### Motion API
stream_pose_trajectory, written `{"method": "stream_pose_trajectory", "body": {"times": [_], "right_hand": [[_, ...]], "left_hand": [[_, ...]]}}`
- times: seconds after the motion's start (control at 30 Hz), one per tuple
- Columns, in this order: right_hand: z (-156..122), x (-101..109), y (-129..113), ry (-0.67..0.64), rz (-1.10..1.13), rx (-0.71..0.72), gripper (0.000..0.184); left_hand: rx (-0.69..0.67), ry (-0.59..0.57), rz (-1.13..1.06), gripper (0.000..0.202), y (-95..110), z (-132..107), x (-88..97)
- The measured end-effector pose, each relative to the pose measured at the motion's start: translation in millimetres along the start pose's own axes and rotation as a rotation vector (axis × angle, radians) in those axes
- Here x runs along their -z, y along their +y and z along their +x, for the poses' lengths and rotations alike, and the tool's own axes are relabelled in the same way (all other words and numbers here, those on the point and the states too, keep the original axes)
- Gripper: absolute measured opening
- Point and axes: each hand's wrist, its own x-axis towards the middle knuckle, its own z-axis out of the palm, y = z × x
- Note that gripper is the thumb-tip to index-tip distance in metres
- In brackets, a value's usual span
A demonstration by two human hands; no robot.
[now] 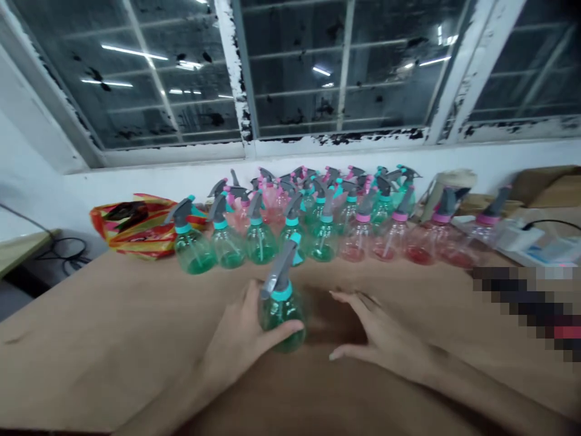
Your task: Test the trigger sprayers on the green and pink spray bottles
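A green spray bottle (282, 315) with a turquoise collar and grey trigger head stands near the middle of the table, tilted slightly. My left hand (245, 333) is wrapped around its left side, the thumb across the front of the bottle. To the right of the bottle, my right hand (376, 333) is open, thumb and fingers apart, with nothing between them. Just beyond the hands runs a front row of similar bottles, green ones (261, 245) on the left and pink ones (356, 242) on the right. Motion blurs some of the details.
More spray bottles crowd behind the front row, below a barred window (336, 66). A red and yellow plastic bag (136, 233) lies at the left. Cardboard boxes (551, 188) and a white device with cables (521, 236) are at the right. The brown table (113, 339) spreads beneath everything.
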Motion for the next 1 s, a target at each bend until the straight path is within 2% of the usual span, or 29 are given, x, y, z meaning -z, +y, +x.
{"method": "stream_pose_trajectory", "body": {"times": [0.03, 0.1, 0.17, 0.23, 0.4, 0.5, 0.63, 0.77, 0.9, 1.0], "right_hand": [[1.7, 2.5, 0.2, 0.000, 0.028, -0.012, 0.087], [5.4, 6.8, 1.3, 0.012, 0.096, -0.016, 0.100], [8.9, 9.7, 3.0, 0.020, 0.174, -0.004, 0.103], [11.4, 10.9, 5.4, 0.025, 0.262, 0.003, 0.096], [17.1, 7.9, 12.1, 0.032, 0.332, 0.001, 0.086], [24.8, 6.1, 12.1, 0.032, 0.310, 0.063, 0.089], [37.9, 5.6, 8.5, 0.036, 0.323, 0.183, 0.091], [48.7, 4.0, 9.2, 0.052, 0.340, 0.186, 0.100], [54.2, 3.4, 17.8, 0.019, 0.286, 0.171, 0.100], [52.6, 6.3, 32.7, -0.032, 0.178, 0.209, 0.107]], "left_hand": [[-0.004, -0.064, -0.042, 0.056, 13.4, 8.2, -8.0], [-0.018, -0.114, -0.094, 0.057, 36.6, 22.1, -22.0], [-0.034, -0.140, -0.117, 0.056, 53.0, 31.9, -32.6], [-0.044, -0.173, -0.118, 0.057, 61.8, 38.9, -38.9], [-0.139, -0.236, -0.196, 0.056, 65.1, 56.6, -37.0], [-0.174, -0.192, -0.339, 0.055, 68.0, 68.6, -33.3], [-0.155, -0.108, -0.527, 0.039, 72.6, 81.0, -37.7], [-0.117, -0.061, -0.612, 0.027, 69.4, 90.4, -47.5], [-0.088, -0.119, -0.694, 0.031, 65.5, 96.4, -49.6], [-0.080, -0.128, -0.674, 0.034, 64.8, 96.2, -48.0]]}}
